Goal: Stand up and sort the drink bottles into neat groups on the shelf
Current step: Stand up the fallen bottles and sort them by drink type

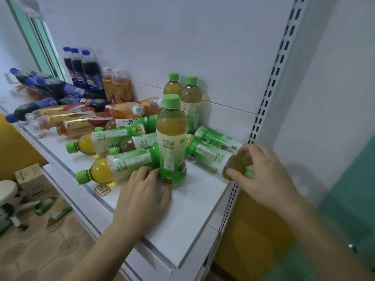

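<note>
On the white shelf (194, 201), a green-capped tea bottle (172, 138) stands upright near the front. My left hand (142, 195) lies at its base, fingers apart, touching a lying green tea bottle (121, 167). My right hand (261, 175) is closed around the neck end of another lying green tea bottle (211, 155) at the shelf's right edge. Two more green tea bottles (190, 98) stand at the back wall. Several others lie in between.
Orange tea bottles (119, 88) and cola bottles (85, 67) stand at the back left, with more of both lying in front of them. The slotted upright post (269, 82) bounds the shelf on the right. Green bottles (50, 207) and a box lie on the floor.
</note>
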### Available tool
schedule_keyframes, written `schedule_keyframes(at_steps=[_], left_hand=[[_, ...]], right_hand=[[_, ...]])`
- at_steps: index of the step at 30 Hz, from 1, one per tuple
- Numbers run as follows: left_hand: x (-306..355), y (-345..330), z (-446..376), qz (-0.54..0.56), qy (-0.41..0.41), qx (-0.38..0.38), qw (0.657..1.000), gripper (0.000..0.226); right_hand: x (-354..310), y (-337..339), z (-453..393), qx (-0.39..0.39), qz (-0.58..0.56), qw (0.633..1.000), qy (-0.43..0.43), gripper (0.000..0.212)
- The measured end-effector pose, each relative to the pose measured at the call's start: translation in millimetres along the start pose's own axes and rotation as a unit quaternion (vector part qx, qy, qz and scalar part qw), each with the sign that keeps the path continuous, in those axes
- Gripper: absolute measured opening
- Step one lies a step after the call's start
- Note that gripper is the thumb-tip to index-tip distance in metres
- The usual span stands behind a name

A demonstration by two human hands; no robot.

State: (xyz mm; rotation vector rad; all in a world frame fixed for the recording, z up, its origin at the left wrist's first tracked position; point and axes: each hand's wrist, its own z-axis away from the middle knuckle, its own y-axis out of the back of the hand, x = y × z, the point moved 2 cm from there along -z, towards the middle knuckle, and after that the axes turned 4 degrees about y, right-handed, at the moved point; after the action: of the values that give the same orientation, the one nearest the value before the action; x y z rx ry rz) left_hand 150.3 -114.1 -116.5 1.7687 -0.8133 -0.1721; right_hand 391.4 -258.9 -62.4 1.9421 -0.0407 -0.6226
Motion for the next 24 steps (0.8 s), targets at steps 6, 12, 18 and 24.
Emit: schedule_keyframes(at_steps=[6,12,18,24], left_hand=[[0,0,2,-0.016,-0.005,-0.006,1.0,0.054],[-1,-1,1,-0.018,-0.01,-0.02,1.0,0.059],[0,0,2,-0.018,0.001,-0.02,1.0,0.06],[5,3,2,-0.027,0.006,-0.023,0.999,0.055]], right_hand=[[8,-19,7,-0.011,-0.166,0.986,-0.002,0.056],[-19,36,-35,0.067,-0.057,0.985,0.152,0.047],[-81,60,-113,-0.018,-0.034,0.966,0.255,0.041],[-115,61,-150,-0.109,-0.035,0.961,0.252,0.033]])
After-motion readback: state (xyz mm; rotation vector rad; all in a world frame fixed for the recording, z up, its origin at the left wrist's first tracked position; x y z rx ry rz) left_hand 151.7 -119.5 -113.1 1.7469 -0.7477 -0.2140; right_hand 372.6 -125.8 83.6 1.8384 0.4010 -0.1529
